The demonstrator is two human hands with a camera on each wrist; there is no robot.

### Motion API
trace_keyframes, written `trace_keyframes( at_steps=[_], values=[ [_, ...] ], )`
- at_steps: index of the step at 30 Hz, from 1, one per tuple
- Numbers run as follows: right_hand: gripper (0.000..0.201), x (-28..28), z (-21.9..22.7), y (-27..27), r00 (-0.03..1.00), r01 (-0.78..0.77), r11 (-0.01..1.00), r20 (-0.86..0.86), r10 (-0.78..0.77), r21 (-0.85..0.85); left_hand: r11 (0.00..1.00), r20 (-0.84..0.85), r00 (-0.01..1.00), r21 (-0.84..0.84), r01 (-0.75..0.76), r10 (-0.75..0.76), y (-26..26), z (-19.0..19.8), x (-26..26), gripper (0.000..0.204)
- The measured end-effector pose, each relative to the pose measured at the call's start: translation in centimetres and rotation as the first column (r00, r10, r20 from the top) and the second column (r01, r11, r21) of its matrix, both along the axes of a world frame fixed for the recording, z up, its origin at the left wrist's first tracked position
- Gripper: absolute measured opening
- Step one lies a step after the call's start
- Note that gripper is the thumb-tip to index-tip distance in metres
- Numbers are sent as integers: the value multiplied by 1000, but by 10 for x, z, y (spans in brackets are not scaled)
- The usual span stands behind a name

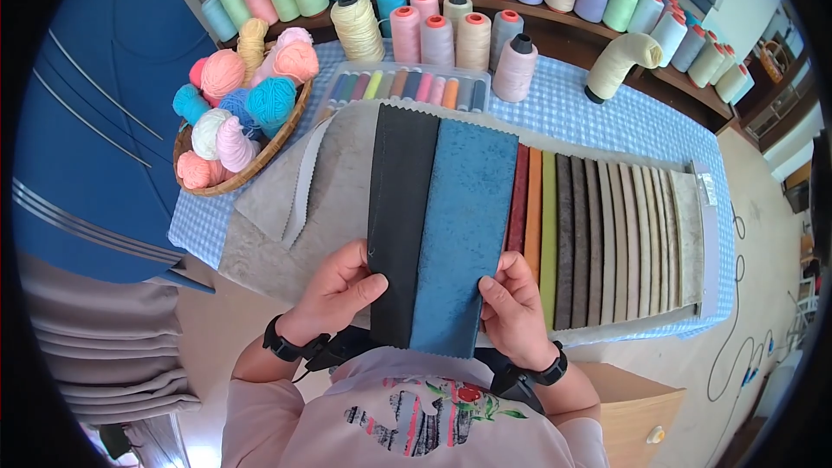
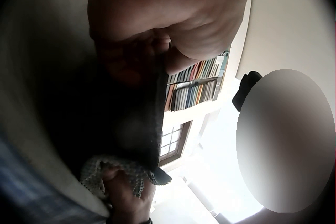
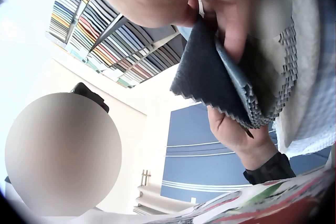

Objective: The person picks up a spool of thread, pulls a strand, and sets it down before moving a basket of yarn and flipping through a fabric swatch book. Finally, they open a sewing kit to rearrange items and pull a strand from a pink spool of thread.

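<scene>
My left hand pinches the left edge of a black fabric swatch between thumb and fingers. Beside it, overlapping, is a mottled blue fabric swatch, whose right edge my right hand pinches. Both swatches stand raised toward me, with zigzag-cut edges. They overlap a swatch book lying fanned out on the table, showing red, orange, green, brown and beige strips. In the right wrist view, several layers of zigzag-edged fabric hang from the fingers. The left wrist view is dark around the swatch.
A blue checked tablecloth covers the table. A wicker basket of yarn balls stands at the left. Behind the swatches lies a clear case of coloured spools. Large thread cones stand at the back, with a shelf of more cones beyond.
</scene>
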State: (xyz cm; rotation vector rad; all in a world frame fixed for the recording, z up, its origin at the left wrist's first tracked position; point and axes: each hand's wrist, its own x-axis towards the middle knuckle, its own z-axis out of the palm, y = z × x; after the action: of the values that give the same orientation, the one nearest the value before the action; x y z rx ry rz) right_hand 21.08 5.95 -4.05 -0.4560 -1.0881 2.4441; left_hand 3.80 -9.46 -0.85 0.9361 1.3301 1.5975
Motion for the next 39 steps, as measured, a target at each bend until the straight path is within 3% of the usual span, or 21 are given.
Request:
trace_keyframes(
  at_steps=[7, 8, 9, 10, 11, 12, 13, 15, 17, 19, 20, 21, 23, 27, 32, 39],
  values=[
    [7, 0, 1, 0, 999, -42, 998, -17, 41, -40, 999, -37, 999, -46, -29, 28, -3, 0, 0, 8],
    [7, 0, 0, 1, 999, -50, 998, -14, 49, -47, 988, -289, 945, 70, -136, 150, 1, 0, 1, 11],
    [7, 0, 0, 1, 999, -45, 998, -10, 44, -49, 957, -505, 816, 207, -204, 283, 3, 1, 3, 15],
    [6, 1, 0, 1, 999, -51, 997, -22, 50, -55, 959, -500, 821, 203, -199, 276, 2, 5, 4, 15],
    [6, 1, 0, 1, 998, -55, 997, -32, 53, -62, 939, -776, 530, 306, -157, 342, -1, 12, 5, 16],
    [6, 0, 1, 2, 999, -43, 997, -21, 42, -70, 921, -908, 154, 382, -72, 389, -3, 20, 7, 17],
    [6, -2, 4, 3, 999, -50, 997, -12, 49, -63, 927, -910, 177, 369, -68, 375, -4, 28, 12, 17],
    [6, 1, 4, 1, 998, -57, 995, 27, 60, -78, 932, -967, 131, 247, 266, 219, -5, 38, 25, 17],
    [5, -1, 5, 2, 998, -57, 996, -15, 56, -69, 949, -972, 195, 182, 256, 133, 1, 31, 34, 20],
    [5, -2, 6, 1, 999, -38, 996, 14, 39, -87, 963, -992, 125, 53, 265, 20, 6, 25, 30, 20],
    [7, -1, 3, 2, 999, -35, 995, 28, 38, -95, 962, -987, 159, 18, 274, -27, 5, 21, 27, 29],
    [9, 0, 0, 2, 999, -29, 994, 43, 34, -105, 960, -987, 161, 17, 278, -29, 5, 19, 25, 29],
    [6, 0, 0, 3, 999, -46, 995, 19, 48, -89, 959, -956, 290, 32, 281, -53, 5, 17, 23, 27],
    [5, -1, 2, 4, 997, -77, 995, -22, 76, -65, 949, -964, 252, -3, 315, -87, 5, 18, 22, 28],
    [6, -2, 6, 3, 997, -80, 993, -25, 78, -89, 963, -893, 440, 28, 269, -97, 6, 10, 20, 28],
    [6, 1, 0, 6, 995, -104, 992, -15, 103, -72, 951, -868, 467, -18, 308, -168, 7, 15, 19, 29]
  ],
)
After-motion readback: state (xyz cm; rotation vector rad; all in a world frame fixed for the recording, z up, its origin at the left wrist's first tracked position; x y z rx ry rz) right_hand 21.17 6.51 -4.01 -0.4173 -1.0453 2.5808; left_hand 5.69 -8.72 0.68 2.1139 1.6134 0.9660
